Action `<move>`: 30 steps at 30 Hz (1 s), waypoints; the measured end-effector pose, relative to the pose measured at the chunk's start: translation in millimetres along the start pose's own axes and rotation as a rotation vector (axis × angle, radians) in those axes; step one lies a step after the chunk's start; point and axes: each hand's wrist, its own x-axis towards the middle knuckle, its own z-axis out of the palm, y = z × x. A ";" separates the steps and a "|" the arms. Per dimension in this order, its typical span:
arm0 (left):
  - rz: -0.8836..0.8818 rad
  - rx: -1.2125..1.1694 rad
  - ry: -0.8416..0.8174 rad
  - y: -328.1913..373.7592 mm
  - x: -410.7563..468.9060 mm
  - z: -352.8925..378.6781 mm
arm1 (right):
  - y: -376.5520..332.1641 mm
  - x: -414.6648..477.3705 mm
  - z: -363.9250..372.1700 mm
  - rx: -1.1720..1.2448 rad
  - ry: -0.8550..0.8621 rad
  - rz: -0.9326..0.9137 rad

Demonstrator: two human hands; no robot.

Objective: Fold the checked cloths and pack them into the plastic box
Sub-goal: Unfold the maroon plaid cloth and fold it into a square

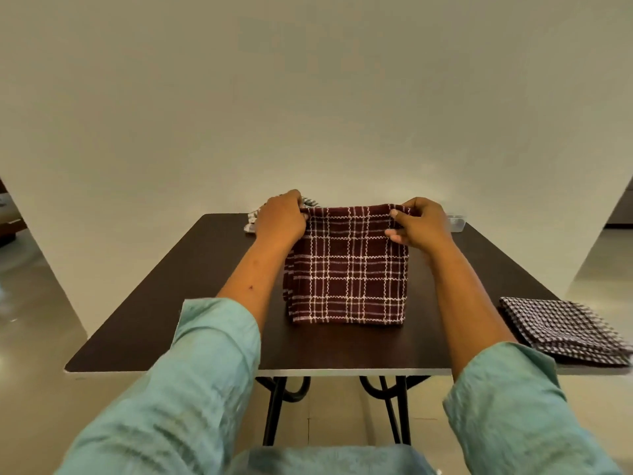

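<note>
Maroon checked cloth (pixel 346 269) with thin white lines sits at the middle of a dark brown surface (pixel 171 303), folded into a rough square with several layers showing along its left edge. The left hand (pixel 281 221) pinches its far left corner and the right hand (pixel 419 222) pinches its far right corner, fingers curled over the top edge; whether that edge is lifted off the surface cannot be told. Behind the left hand lies a pale checked cloth (pixel 252 219), mostly hidden. Behind the right hand, at the far edge of the surface, stands a clear plastic box (pixel 457 223), partly hidden. A folded dark and white small-check cloth (pixel 565 330) lies at the near right corner, well apart from the maroon one. Both forearms wear pale green sleeves (pixel 205 371).
</note>
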 end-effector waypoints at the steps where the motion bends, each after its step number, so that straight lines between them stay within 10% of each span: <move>1: -0.033 -0.068 -0.040 4.7 8.1 1.7 | 0.6 3.7 0.7 0.006 0.040 -0.033; 7: -0.084 -0.760 -0.127 42.6 48.9 14.6 | -25.6 5.8 -13.7 -0.163 0.395 -0.508; 12: -0.119 -0.814 -0.123 26.1 56.0 47.9 | -7.9 -18.8 -2.5 -0.415 0.348 -0.734; 18: -0.540 -0.725 -0.371 -38.8 2.1 104.4 | 73.1 -76.9 71.0 -0.928 -0.102 -0.636; 25: -0.532 -0.809 -0.510 -56.1 -41.3 104.9 | 85.8 -81.5 113.2 -0.589 -0.668 -0.281; 30: -0.526 -0.740 -0.625 -55.6 -48.4 98.5 | 87.8 -57.7 99.3 -0.560 -0.432 -0.314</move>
